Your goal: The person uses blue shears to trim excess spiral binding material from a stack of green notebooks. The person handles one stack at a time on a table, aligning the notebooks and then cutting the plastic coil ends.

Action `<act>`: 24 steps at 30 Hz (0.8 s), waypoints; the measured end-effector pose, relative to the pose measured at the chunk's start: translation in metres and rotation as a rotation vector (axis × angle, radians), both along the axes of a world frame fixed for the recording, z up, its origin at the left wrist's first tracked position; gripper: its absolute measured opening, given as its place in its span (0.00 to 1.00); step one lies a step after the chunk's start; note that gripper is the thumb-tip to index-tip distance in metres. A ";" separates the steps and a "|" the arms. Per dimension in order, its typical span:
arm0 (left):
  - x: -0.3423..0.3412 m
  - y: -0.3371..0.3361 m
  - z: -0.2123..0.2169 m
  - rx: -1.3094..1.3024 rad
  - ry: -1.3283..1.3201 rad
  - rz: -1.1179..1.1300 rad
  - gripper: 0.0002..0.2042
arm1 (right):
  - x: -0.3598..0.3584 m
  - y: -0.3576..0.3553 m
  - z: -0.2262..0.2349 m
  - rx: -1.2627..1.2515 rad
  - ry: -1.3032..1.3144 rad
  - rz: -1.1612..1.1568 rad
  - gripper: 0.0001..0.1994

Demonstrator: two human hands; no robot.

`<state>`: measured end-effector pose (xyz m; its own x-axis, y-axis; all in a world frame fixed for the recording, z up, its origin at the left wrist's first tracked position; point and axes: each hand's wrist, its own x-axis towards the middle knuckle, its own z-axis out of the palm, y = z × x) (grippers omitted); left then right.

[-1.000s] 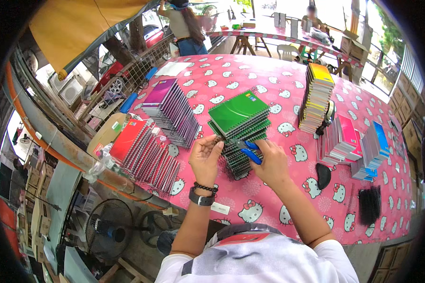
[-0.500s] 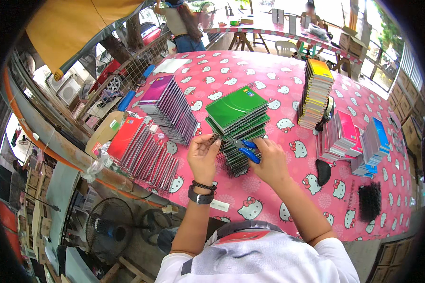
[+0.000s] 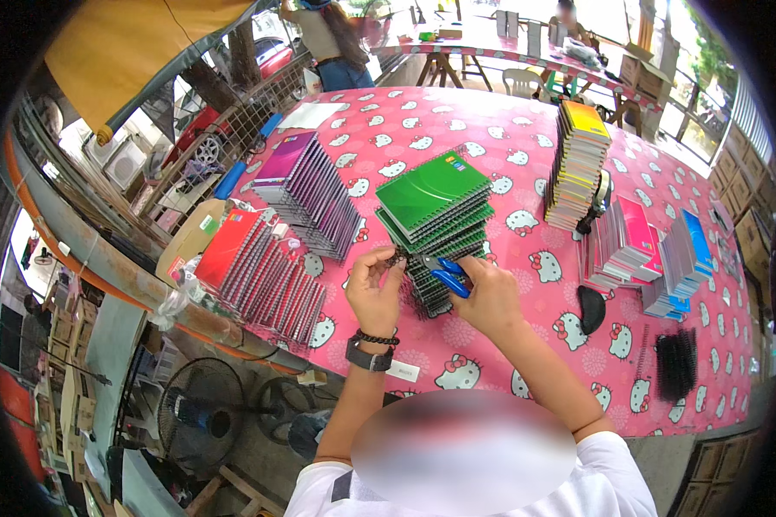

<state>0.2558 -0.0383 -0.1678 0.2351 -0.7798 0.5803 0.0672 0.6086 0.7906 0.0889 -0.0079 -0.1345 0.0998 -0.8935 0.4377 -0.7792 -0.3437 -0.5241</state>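
A stack of green spiral notebooks (image 3: pixel 431 194) stands in front of me, its lower ones fanned out with their black coil edges showing. My right hand (image 3: pixel 491 297) is closed around blue-handled pliers (image 3: pixel 450 281), whose metal jaws point left at the coils on the near side of the stack. Beside the jaws, the fingertips of my left hand (image 3: pixel 372 289) pinch a dark binding coil (image 3: pixel 397 261) at the stack's left edge. Whether the jaws grip the wire is too small to tell.
Purple notebooks (image 3: pixel 306 189) and red notebooks (image 3: pixel 254 271) stand at left. Yellow (image 3: pixel 576 164), pink (image 3: pixel 625 241) and blue notebooks (image 3: pixel 685 258) stand at right, near a black rounded object (image 3: pixel 591 310) and loose black coils (image 3: pixel 676 366). A fan (image 3: pixel 200 414) stands below the pink-covered table (image 3: pixel 526 345).
The pliers and my right hand have shifted slightly left. My left hand has moved a little right and down, still pinching at the coil. The notebook stacks stay in place.
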 end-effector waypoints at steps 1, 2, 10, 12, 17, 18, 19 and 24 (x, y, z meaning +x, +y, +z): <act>0.000 -0.001 0.000 -0.003 0.042 -0.021 0.11 | -0.002 0.001 -0.003 -0.009 -0.020 -0.006 0.17; 0.000 -0.002 -0.001 0.006 0.057 -0.026 0.11 | -0.003 0.001 -0.005 -0.017 -0.040 -0.011 0.18; 0.000 -0.001 -0.003 0.040 0.023 -0.046 0.12 | 0.002 -0.004 -0.006 -0.122 0.107 -0.057 0.22; 0.002 -0.002 -0.005 0.061 -0.035 -0.027 0.13 | 0.003 -0.005 -0.005 -0.007 0.072 -0.040 0.20; 0.007 -0.005 -0.011 0.063 -0.054 -0.038 0.12 | -0.002 -0.003 -0.005 0.213 0.018 -0.020 0.18; 0.007 -0.006 -0.014 0.042 0.003 -0.070 0.12 | -0.002 -0.003 -0.008 0.141 0.032 -0.017 0.19; 0.006 -0.006 -0.015 0.021 0.059 -0.106 0.11 | -0.003 -0.004 -0.013 0.069 0.045 -0.020 0.19; 0.007 -0.004 -0.015 0.084 0.178 -0.103 0.10 | 0.004 -0.002 -0.013 -0.043 0.175 -0.074 0.22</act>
